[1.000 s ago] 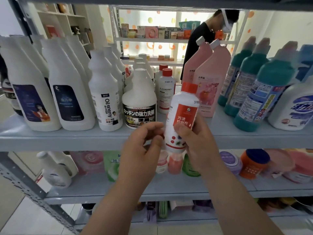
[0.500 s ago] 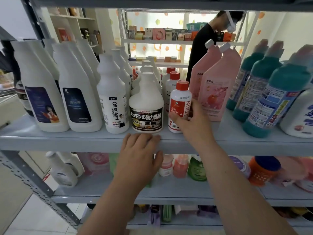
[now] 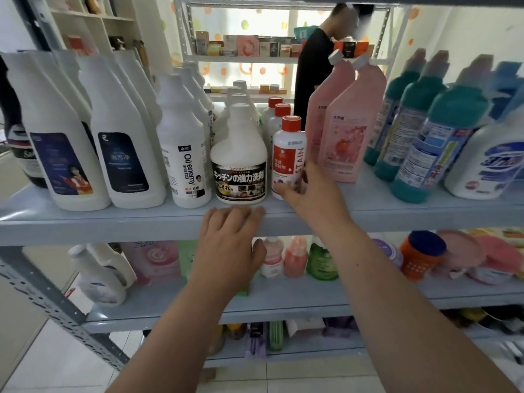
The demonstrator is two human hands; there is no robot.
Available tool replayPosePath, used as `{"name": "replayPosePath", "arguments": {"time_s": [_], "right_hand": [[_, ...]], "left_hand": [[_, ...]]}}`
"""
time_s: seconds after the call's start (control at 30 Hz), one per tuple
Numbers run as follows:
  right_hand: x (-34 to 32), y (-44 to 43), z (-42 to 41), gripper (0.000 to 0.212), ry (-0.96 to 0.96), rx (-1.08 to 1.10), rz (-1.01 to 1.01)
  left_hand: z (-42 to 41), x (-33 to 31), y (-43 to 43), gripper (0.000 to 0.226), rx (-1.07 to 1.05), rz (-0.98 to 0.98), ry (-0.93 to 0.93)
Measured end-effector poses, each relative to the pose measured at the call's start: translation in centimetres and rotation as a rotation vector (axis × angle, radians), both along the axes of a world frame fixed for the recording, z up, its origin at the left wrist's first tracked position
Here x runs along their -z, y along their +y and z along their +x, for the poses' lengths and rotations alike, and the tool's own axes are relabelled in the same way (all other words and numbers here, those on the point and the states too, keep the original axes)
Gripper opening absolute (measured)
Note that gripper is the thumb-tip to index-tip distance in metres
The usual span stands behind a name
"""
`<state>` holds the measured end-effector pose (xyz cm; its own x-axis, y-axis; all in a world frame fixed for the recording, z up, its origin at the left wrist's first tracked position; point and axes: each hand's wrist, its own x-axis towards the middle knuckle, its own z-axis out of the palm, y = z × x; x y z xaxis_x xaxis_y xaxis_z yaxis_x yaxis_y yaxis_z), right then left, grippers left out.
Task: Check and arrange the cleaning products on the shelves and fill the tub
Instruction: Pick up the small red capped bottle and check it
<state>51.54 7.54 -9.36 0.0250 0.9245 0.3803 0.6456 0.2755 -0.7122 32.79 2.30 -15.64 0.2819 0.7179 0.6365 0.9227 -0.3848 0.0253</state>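
A small white stain-remover bottle with a red cap and red label stands upright on the grey middle shelf, between a white bottle with a black Japanese label and tall pink bottles. My right hand wraps the bottle's lower part, thumb at its left base and fingers on its right side. My left hand lies flat on the shelf's front edge below the black-label bottle, fingers apart, holding nothing. No tub is in view.
White bottles fill the shelf's left, including an "Oil enemy" bottle; teal-capped bottles stand at the right. The lower shelf holds small bottles, jugs and tubs. A person in black stands behind the rack.
The stain-remover bottle went from in front of the shelf, between both hands, down onto it. My left hand let go and settled on the shelf edge. The right hand stays on the bottle.
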Motion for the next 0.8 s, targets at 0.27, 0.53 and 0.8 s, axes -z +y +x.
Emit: {"name": "replayPosePath", "arguments": {"time_s": [0.27, 0.53, 0.8], "right_hand": [[0.8, -2.5, 4.9, 0.047, -0.302, 0.186, -0.057], [-1.1, 1.7, 8.5, 0.082, 0.001, 0.257, 0.002], [-2.6, 6.9, 9.7, 0.069, 0.318, 0.196, -0.106]], "left_hand": [[3.3, 0.3, -0.8, 0.059, 0.046, -0.006, 0.083], [9.9, -0.6, -0.1, 0.061, 0.100, -0.083, 0.116], [10.7, 0.4, 0.3, 0.054, 0.043, 0.081, 0.026]]}}
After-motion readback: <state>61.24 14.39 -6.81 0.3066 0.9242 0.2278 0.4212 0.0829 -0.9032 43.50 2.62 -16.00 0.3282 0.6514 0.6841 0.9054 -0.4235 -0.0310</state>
